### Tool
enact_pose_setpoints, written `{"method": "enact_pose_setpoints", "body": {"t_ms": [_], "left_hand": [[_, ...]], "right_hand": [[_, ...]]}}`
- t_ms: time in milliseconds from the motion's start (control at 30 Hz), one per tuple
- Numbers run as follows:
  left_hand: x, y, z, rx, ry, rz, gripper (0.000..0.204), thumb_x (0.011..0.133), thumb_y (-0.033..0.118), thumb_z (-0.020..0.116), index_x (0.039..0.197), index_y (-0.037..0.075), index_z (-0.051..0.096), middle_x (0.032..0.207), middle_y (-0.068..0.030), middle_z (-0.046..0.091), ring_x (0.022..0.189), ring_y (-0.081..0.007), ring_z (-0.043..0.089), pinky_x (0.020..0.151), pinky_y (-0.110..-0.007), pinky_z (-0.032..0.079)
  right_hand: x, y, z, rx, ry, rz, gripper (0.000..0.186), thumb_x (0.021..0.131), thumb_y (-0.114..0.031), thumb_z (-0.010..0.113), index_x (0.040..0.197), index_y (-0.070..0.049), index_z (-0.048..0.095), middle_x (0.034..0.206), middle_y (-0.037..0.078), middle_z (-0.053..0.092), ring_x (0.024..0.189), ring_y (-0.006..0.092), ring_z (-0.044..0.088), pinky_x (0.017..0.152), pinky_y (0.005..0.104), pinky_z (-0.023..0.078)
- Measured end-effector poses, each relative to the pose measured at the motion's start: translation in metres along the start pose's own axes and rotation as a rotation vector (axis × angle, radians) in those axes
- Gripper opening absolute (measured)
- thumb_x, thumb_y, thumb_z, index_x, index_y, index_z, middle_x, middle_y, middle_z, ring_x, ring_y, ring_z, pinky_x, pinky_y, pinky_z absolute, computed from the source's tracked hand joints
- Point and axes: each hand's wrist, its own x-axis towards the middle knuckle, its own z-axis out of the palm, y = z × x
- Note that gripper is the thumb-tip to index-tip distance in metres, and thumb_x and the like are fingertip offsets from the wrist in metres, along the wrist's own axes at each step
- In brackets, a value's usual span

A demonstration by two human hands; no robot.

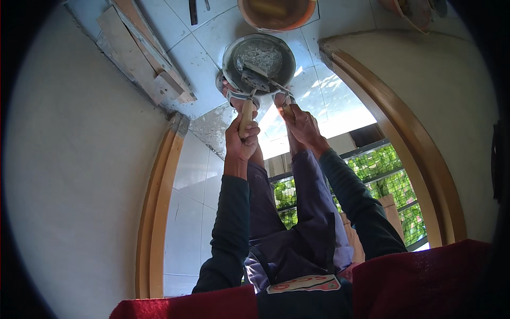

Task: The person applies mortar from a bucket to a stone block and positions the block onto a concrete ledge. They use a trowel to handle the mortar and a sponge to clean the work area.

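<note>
Clenching wooden handles (246, 119) in left hand (240, 141) and right hand (305, 127) near round, gritty pan (231, 63); wearing printed patch (303, 285).

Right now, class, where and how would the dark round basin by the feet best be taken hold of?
Probably by the rim of the basin, from its left and right: it is round and open-topped, with no handle showing. The near side seems worse: the feet and a tool blade are there. The left hand and right hand each grip a wooden-handled tool, so would need freeing.
</note>
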Motion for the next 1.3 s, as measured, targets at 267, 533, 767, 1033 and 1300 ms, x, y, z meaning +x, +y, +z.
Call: {"method": "enact_pose_setpoints", "body": {"t_ms": [267, 533, 767, 1033, 1300], "left_hand": [[-0.011, -0.001, -0.011, -0.115, 0.014, -0.011, 0.048, 0.106, 0.033, 0.046, 0.129, -0.009, 0.047, 0.075, -0.0049, 0.049, 0.055, -0.0088, 0.045, 0.039, -0.021, 0.028], [-0.028, -0.008, 0.02, 0.008, -0.017, -0.007, 0.05, 0.107, 0.035, 0.046, 0.137, -0.005, 0.041, 0.075, -0.003, 0.046, 0.055, -0.0063, 0.044, 0.039, -0.019, 0.03], [-0.027, 0.013, 0.02, 0.039, 0.043, -0.039, 0.05, 0.108, 0.032, 0.046, 0.137, -0.008, 0.041, 0.077, -0.0033, 0.047, 0.055, -0.0061, 0.045, 0.04, -0.019, 0.03], [-0.008, 0.004, 0.014, 0.009, 0.006, -0.174, 0.049, 0.107, 0.03, 0.044, 0.137, -0.009, 0.038, 0.078, -0.0033, 0.047, 0.055, -0.0057, 0.044, 0.041, -0.019, 0.029], [-0.013, 0.013, 0.012, -0.011, -0.007, -0.106, 0.05, 0.108, 0.031, 0.045, 0.137, -0.009, 0.041, 0.078, -0.004, 0.046, 0.056, -0.0062, 0.044, 0.04, -0.02, 0.029]], "right_hand": [[0.006, 0.001, -0.01, 0.082, 0.02, -0.001, 0.044, 0.099, -0.044, 0.055, 0.124, -0.008, 0.055, 0.087, 0.029, 0.07, 0.086, 0.0503, 0.068, 0.076, 0.0579, 0.054], [0.04, 0.029, -0.012, -0.037, 0.041, 0.086, 0.055, 0.097, -0.054, 0.054, 0.12, -0.004, 0.061, 0.088, 0.029, 0.07, 0.085, 0.05, 0.068, 0.074, 0.0542, 0.055], [-0.041, -0.03, -0.04, 0.147, -0.011, -0.12, 0.035, 0.1, -0.034, 0.063, 0.118, -0.005, 0.059, 0.091, 0.023, 0.071, 0.085, 0.0387, 0.073, 0.069, 0.0434, 0.056], [0.049, 0.028, -0.014, -0.078, -0.036, 0.084, 0.043, 0.097, -0.039, 0.061, 0.128, -0.01, 0.056, 0.09, 0.024, 0.072, 0.084, 0.0455, 0.07, 0.071, 0.0529, 0.056], [-0.005, 0.01, -0.011, -0.006, 0.014, -0.032, 0.041, 0.097, -0.04, 0.06, 0.123, -0.008, 0.058, 0.09, 0.028, 0.07, 0.088, 0.0465, 0.069, 0.076, 0.0537, 0.055]]}}
